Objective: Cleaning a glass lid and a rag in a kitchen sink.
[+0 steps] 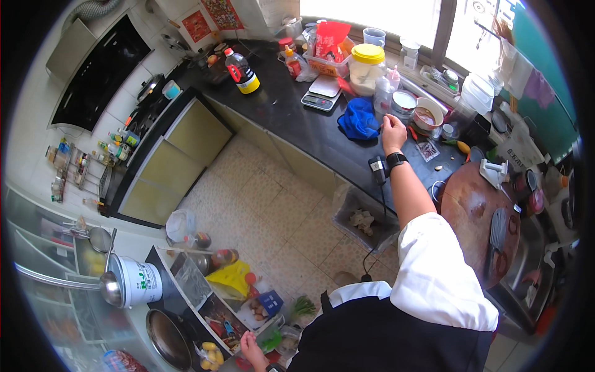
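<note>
My right hand (394,133) reaches over the black countertop (297,125), fingers curled together. Whether it pinches something small cannot be seen. A crumpled blue cloth (359,119) lies just left of it. Beyond the fingers stand a lidded glass jar (403,105) and a patterned bowl (426,116) with some contents. Close to its right are a red chili (413,133) and a small printed packet (427,151). Low in the view, my left hand (254,349) hangs loosely beside a rack (225,304) of kitchen items, with nothing visible in it.
A cleaver (497,235) lies on a round wooden chopping board (460,204), near the sink (530,260). A lined waste bin (362,218) stands below the counter edge. Along the counter are a kitchen scale (321,95), a sauce bottle (242,72) and a yellow-lidded jar (367,67).
</note>
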Demonstrator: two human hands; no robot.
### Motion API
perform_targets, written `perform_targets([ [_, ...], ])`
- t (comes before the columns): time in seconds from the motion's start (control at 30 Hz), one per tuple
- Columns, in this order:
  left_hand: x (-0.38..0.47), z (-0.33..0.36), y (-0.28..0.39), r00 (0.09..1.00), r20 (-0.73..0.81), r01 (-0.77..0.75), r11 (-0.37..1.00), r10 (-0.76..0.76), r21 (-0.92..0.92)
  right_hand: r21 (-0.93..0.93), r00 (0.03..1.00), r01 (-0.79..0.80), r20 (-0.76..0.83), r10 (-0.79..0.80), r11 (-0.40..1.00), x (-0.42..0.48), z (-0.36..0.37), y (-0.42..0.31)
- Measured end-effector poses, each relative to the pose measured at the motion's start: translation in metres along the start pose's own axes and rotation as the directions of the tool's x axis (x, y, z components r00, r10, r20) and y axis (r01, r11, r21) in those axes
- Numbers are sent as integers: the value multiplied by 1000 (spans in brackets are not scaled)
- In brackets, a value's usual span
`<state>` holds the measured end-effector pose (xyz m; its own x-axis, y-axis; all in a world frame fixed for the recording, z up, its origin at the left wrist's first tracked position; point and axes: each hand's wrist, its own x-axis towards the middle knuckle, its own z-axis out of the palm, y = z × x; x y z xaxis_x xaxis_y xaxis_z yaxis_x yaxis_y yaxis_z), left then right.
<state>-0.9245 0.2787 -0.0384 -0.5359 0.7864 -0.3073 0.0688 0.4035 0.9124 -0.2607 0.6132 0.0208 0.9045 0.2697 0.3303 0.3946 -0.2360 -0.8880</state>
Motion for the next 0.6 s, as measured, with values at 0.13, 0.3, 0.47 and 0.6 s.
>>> perform_targets([
  [0.13, -2, 6, 5, 999, -16, 31, 999, -31, 30, 26, 997, -43, 68, 41, 999, 7, -7, 12],
  [0.3, 1, 5, -2, 1000, -8, 8, 999, -7, 31, 90, 992, -79, 109, 69, 993, 5, -11, 17],
  [0.47, -4, 10, 9, 1000, -10, -2, 1000, 2, 29, 78, 987, -90, 142, 79, 993, 4, -16, 20],
  [0.6, -4, 10, 7, 1000, -19, -6, 1000, 6, 24, 59, 985, -96, 152, 86, 994, 8, -10, 26],
])
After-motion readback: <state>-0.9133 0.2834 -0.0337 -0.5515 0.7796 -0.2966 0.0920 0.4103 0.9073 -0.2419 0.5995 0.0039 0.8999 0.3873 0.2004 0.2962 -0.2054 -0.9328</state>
